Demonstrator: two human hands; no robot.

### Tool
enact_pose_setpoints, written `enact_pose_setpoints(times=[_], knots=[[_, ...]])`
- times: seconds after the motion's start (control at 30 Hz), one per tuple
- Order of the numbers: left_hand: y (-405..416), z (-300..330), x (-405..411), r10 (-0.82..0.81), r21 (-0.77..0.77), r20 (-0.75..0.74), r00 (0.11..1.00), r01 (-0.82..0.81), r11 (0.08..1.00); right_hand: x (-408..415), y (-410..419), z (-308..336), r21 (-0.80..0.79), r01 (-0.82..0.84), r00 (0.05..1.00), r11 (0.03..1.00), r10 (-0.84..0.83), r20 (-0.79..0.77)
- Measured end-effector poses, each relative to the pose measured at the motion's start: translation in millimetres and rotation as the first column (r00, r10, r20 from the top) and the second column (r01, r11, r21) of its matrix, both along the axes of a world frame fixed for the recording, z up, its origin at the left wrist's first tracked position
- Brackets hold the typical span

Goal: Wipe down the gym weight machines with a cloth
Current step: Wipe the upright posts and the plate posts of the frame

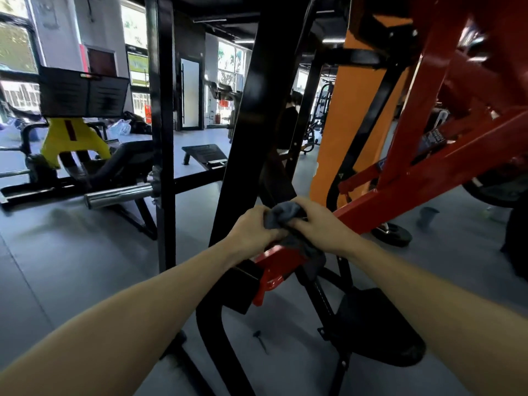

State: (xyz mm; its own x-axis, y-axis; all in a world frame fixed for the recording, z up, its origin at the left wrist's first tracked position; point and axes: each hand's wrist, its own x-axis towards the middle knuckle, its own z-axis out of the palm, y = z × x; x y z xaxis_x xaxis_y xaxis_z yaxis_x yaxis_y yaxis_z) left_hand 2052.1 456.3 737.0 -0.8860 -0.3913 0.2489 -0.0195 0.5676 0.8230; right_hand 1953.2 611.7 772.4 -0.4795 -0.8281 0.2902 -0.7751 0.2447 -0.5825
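Observation:
A dark grey cloth point(283, 217) is bunched on the low end of a red machine arm point(414, 181) that slopes up to the right. My left hand point(253, 228) grips the cloth's left side with curled fingers. My right hand point(320, 224) holds its right side, fingers curled over the cloth and the red arm. A tail of the cloth point(310, 254) hangs below my right wrist. The red arm ends in a black block point(243, 287) on the black frame.
A wide black upright point(251, 110) rises just behind my hands, and a thinner black post point(163, 124) stands to the left with a chrome bar point(120, 195). An orange column point(343, 124), a black footplate point(377, 327), a weight plate point(393, 234) and a yellow machine point(73, 138) surround me.

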Motion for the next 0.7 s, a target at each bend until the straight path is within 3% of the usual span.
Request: enact_pose_setpoints(times=[0.2,0.33,0.43,0.53,0.63,0.7], knots=[[8,52,10,-0.005,0.189,-0.041,0.999,0.013,0.982,10,3,48,0.001,0.119,0.937,0.993,-0.113,0.332],[13,88,16,0.028,0.243,-0.105,0.994,-0.002,0.970,18,-2,77,-0.126,0.258,0.705,0.958,-0.097,0.702],[15,116,19,0.054,0.282,-0.139,0.989,-0.013,0.959,25,3,107,-0.164,0.311,0.582,0.936,-0.052,0.812],[18,153,27,0.044,0.304,-0.135,0.990,-0.001,0.953,32,7,142,-0.162,0.283,0.604,0.945,-0.044,0.796],[17,188,35,0.025,0.257,-0.124,0.992,0.008,0.966,41,3,177,-0.067,0.269,0.729,0.961,-0.158,0.666],[13,209,40,-0.008,0.211,-0.139,0.990,0.038,0.977,50,1,199,0.009,0.242,0.839,0.970,-0.213,0.500]])
